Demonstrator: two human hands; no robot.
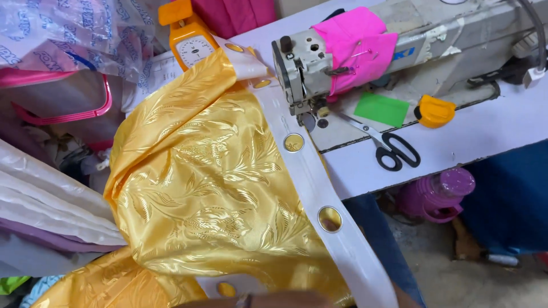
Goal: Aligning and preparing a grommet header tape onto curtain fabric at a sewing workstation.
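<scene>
A shiny golden curtain cloth (200, 182) with a leaf pattern lies bunched over the table's left end and hangs toward me. A white eyelet band (311, 177) with metal rings (329, 219) runs along its right edge, up to the needle of a grey sewing machine (302, 74). Only a thin strip of one of my hands (274, 300), wearing a ring, shows at the bottom edge, resting on the cloth. Which hand it is cannot be made out, and its fingers are cut off by the frame.
Black-handled scissors (394, 149), a green card (381, 108) and an orange-yellow cap (435, 110) lie on the white table (485, 137). Pink cloth (357, 43) is pinned on the machine. An orange scale (191, 40) stands behind; a purple flask (439, 194) and folded fabrics (45, 199) sit lower.
</scene>
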